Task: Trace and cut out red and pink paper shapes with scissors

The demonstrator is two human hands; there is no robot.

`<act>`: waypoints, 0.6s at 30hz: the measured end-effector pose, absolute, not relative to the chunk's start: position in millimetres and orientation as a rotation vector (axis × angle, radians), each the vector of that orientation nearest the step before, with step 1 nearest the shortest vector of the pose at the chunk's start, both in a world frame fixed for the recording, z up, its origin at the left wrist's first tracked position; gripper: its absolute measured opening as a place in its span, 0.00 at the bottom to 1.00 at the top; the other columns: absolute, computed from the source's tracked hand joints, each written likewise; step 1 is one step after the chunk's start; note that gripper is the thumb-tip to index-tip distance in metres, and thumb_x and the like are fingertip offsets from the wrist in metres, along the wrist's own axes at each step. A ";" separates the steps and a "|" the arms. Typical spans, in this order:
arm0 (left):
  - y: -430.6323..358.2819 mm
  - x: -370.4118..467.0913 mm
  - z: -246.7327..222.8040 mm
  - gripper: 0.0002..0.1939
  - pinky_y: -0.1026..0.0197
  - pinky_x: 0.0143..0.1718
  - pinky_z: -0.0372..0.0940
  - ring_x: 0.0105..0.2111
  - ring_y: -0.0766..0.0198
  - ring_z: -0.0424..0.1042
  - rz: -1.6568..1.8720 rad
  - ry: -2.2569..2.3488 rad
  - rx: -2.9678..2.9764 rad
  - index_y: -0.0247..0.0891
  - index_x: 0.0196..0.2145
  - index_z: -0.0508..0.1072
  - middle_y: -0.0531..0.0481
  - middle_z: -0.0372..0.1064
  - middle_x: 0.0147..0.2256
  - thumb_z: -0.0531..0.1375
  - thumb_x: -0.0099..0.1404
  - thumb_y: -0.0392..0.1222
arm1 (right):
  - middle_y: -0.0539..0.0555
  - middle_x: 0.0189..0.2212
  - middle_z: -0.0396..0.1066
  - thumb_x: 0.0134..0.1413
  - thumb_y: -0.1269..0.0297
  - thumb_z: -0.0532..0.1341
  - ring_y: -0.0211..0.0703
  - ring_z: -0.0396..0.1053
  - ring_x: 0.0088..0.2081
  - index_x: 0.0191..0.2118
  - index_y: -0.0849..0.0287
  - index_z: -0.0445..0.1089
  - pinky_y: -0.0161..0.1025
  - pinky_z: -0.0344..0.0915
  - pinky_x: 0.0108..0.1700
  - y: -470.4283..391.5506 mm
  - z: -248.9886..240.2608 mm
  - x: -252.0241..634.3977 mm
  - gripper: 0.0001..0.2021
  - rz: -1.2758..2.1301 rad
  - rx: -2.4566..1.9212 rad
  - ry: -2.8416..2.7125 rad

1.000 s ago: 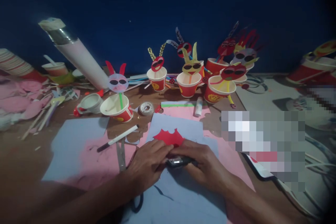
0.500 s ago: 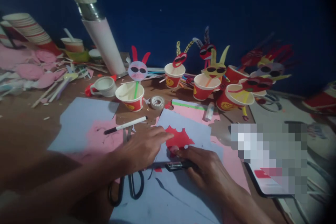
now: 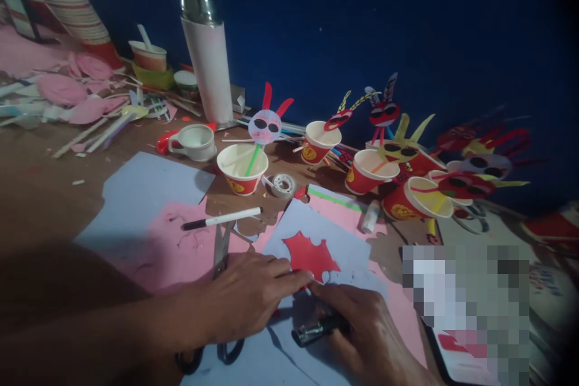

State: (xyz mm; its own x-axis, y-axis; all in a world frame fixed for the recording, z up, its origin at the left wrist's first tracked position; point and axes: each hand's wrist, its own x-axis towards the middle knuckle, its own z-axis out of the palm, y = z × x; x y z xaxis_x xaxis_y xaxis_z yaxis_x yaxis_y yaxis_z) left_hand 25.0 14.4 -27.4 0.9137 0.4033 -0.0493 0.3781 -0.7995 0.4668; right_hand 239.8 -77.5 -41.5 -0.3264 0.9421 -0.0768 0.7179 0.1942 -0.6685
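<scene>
My left hand (image 3: 257, 289) reaches in from the left, closed, its fingertips on the lower edge of a red paper cutout (image 3: 312, 256) with a jagged outline. Its thumb is mostly hidden. The fingertips of my right hand (image 3: 362, 319) meet it at that same edge. Held in the right hand's lower fingers is a black pen (image 3: 316, 329) with a shiny end. The cutout is over a pale blue paper sheet (image 3: 337, 238). Black-handled scissors (image 3: 221, 247) lie partly under my left forearm. Beyond them rests a black-and-white marker (image 3: 226, 218).
Red paper cups (image 3: 242, 187) with paper faces on sticks stand along the back. A tape roll (image 3: 283, 186), white mug (image 3: 194, 143) and tall flask (image 3: 208, 66) are nearby. Pink scraps (image 3: 61, 90) lie left. At right is a phone (image 3: 456, 356), partly blurred.
The view has shifted, so most things sit further right and lower. My left fingertips have moved off the cutout's middle to its lower edge, against the right fingertips.
</scene>
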 end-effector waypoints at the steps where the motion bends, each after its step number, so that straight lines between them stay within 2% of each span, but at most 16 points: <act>1: 14.5 25.7 -27.9 0.29 0.60 0.36 0.62 0.35 0.62 0.68 0.085 0.563 2.595 0.45 0.56 0.58 0.52 0.68 0.37 0.54 0.58 0.28 | 0.54 0.27 0.71 0.48 0.70 0.55 0.43 0.66 0.25 0.48 0.58 0.69 0.37 0.59 0.27 -77.2 -41.4 239.3 0.19 0.895 -1.561 -2.116; 6: 12.8 27.2 -31.6 0.29 0.60 0.39 0.63 0.37 0.62 0.70 0.058 0.558 2.576 0.44 0.57 0.57 0.51 0.69 0.39 0.52 0.59 0.26 | 0.51 0.26 0.71 0.46 0.72 0.57 0.40 0.65 0.24 0.49 0.54 0.69 0.36 0.59 0.27 -75.3 -35.9 239.1 0.21 1.074 -1.504 -1.887; 9: 8.1 26.6 -34.0 0.28 0.57 0.39 0.64 0.39 0.59 0.69 0.027 0.590 2.631 0.45 0.57 0.57 0.51 0.69 0.40 0.52 0.60 0.26 | 0.50 0.25 0.67 0.54 0.60 0.56 0.39 0.61 0.23 0.49 0.51 0.69 0.35 0.58 0.25 -76.0 -31.8 244.7 0.17 1.184 -1.413 -1.517; 11: 3.7 26.4 -35.1 0.30 0.56 0.39 0.64 0.40 0.58 0.69 0.025 0.601 2.696 0.44 0.58 0.56 0.49 0.68 0.41 0.51 0.60 0.26 | 0.50 0.24 0.63 0.60 0.52 0.50 0.39 0.58 0.23 0.49 0.52 0.69 0.35 0.57 0.24 -77.3 -31.6 249.0 0.18 1.143 -1.421 -1.283; 13: -1.2 26.9 -35.5 0.33 0.57 0.38 0.63 0.39 0.58 0.68 -0.007 0.598 2.757 0.43 0.60 0.53 0.48 0.68 0.40 0.50 0.58 0.24 | 0.50 0.25 0.61 0.63 0.53 0.48 0.38 0.58 0.24 0.48 0.50 0.68 0.35 0.56 0.25 -78.4 -33.6 251.4 0.16 1.050 -1.484 -1.138; 18: -11.1 31.2 -32.3 0.39 0.57 0.34 0.62 0.33 0.57 0.68 -0.128 0.630 2.881 0.37 0.61 0.51 0.47 0.70 0.33 0.51 0.50 0.23 | 0.48 0.30 0.63 0.63 0.58 0.51 0.37 0.60 0.28 0.52 0.46 0.62 0.33 0.60 0.29 -76.9 -33.8 247.3 0.13 0.891 -1.604 -1.147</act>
State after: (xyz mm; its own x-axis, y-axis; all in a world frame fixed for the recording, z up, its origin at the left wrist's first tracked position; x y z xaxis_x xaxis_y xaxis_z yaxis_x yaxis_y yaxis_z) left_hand 31.2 -11.1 -32.3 0.9059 0.4049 -0.1240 0.4212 -0.8917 0.1655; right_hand 247.3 -76.9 -33.8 0.2977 0.9540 -0.0366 0.2707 -0.1211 -0.9550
